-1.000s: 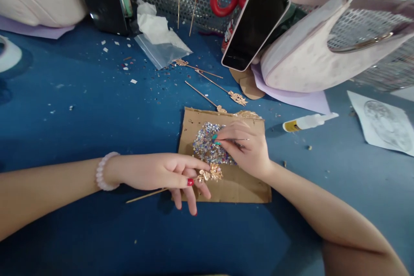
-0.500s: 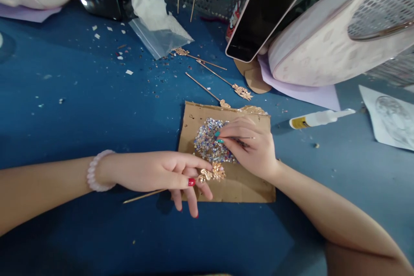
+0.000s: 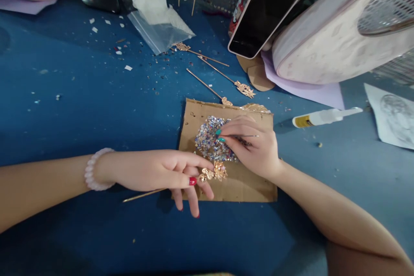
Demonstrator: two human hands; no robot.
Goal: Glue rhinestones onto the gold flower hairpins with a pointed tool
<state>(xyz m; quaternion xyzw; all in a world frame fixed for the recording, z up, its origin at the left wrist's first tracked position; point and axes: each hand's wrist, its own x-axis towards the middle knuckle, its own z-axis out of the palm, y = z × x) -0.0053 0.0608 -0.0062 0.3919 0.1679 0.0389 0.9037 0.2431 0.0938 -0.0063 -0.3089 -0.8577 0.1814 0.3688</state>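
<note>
My left hand [image 3: 168, 172] pinches a gold hairpin between thumb and index finger, the other fingers spread below. The hairpin's flower-shaped head [image 3: 220, 170] shows beyond the fingertips, and its thin stick [image 3: 142, 195] sticks out behind the hand. Over a pile of small glittering rhinestones [image 3: 210, 138], my right hand [image 3: 255, 148] is closed on a thin dark tool [image 3: 242, 136]; the tool's working tip is hard to make out. The rhinestones lie on a piece of brown cardboard [image 3: 249, 185] on the blue table. My right hand covers part of the pile.
Several more gold hairpins [image 3: 244, 89] lie beyond the cardboard. A clear plastic bag [image 3: 158, 30] with white tissue is at the back. To the right are a white glue bottle [image 3: 317, 118] and a paper picture [image 3: 394, 114]. A phone [image 3: 271, 8] leans near a pale bag [image 3: 320, 47].
The camera view has shifted slightly. Both hands keep their grips, and their place over the cardboard is almost the same.
</note>
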